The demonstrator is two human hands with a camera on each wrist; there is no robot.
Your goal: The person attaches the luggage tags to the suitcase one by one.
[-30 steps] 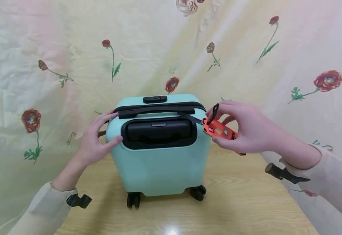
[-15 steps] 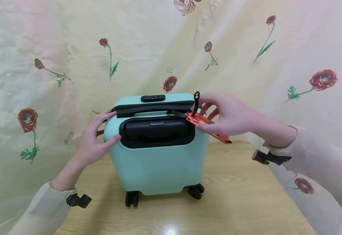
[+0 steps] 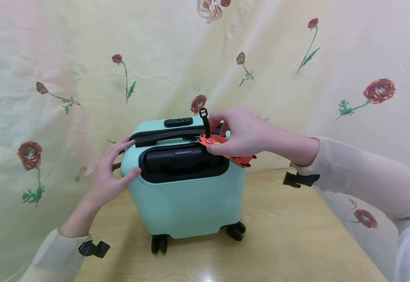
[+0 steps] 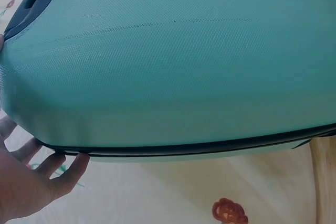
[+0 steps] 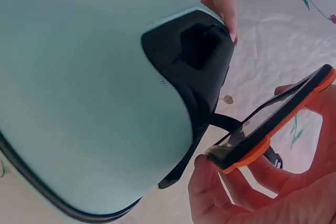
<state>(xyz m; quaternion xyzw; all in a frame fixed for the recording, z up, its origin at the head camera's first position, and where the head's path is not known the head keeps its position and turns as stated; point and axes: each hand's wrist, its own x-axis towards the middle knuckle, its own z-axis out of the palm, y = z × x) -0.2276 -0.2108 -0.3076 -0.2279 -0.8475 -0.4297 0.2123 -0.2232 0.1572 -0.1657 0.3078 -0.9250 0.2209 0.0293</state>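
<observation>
A mint-green suitcase (image 3: 187, 207) stands upright on its wheels, with a black top handle (image 3: 166, 136) and a recessed black trolley handle (image 3: 173, 160). At its upper left corner my left hand (image 3: 107, 176) holds it, thumb on the front near the recess; in the left wrist view the fingers (image 4: 65, 179) touch the black side seam. My right hand (image 3: 241, 131) pinches an orange luggage tag (image 3: 241, 160) in front of the suitcase's upper right. The tag's black strap (image 3: 205, 122) sticks up with its buckle, and another stretch (image 5: 227, 121) runs from tag to top handle.
The suitcase stands on a wood-grain tabletop (image 3: 279, 235). Behind it hangs a pale cloth (image 3: 275, 90) printed with red flowers. A black combination lock (image 3: 178, 122) sits on the suitcase's top. A black camera mount is strapped at each sleeve.
My right hand has moved left with the luggage tag, from beside the suitcase to in front of its handle. The strap's buckle end now points up. My left hand has stayed at the corner.
</observation>
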